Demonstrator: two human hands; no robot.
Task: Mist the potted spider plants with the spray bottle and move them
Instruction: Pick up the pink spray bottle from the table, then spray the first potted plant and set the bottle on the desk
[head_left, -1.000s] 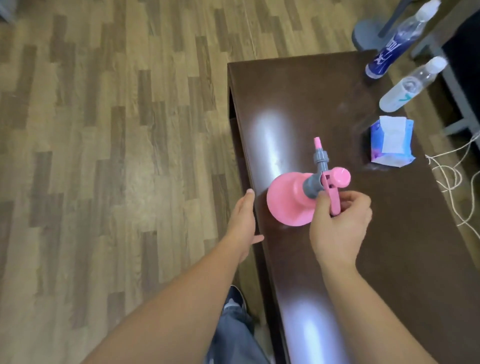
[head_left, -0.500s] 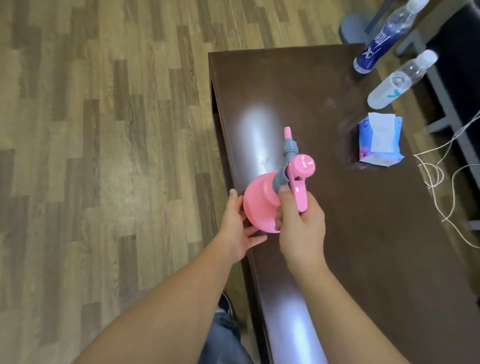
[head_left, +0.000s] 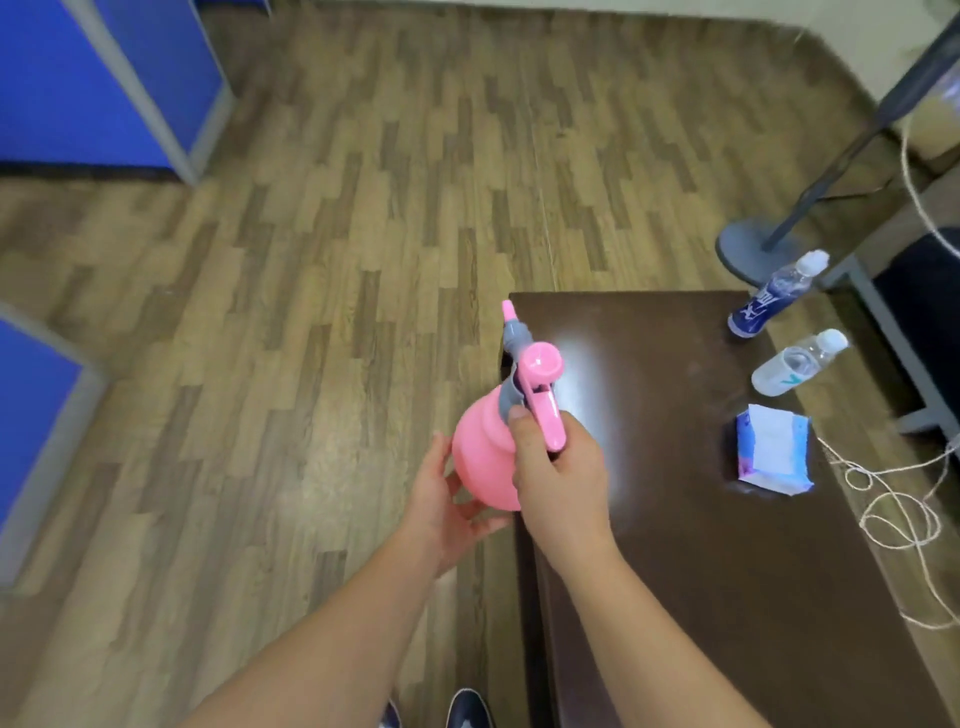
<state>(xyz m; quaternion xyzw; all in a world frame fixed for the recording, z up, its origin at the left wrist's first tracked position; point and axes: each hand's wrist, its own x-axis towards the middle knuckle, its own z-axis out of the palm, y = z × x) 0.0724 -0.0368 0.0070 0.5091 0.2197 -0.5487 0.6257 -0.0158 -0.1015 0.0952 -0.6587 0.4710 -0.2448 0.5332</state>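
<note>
So far only the pickup looks done: the right hand (head_left: 558, 470) is clenched on the pink spray bottle (head_left: 485, 452) handle, left hand (head_left: 441, 506) spread under its base, beside the dark table (head_left: 727, 571). No spider plants are visible; misting and moving remain.

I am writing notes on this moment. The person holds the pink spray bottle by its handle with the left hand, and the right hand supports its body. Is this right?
Not quite: the hands are swapped. In the head view the right hand grips the handle of the pink spray bottle, and the left hand supports its body.
</note>
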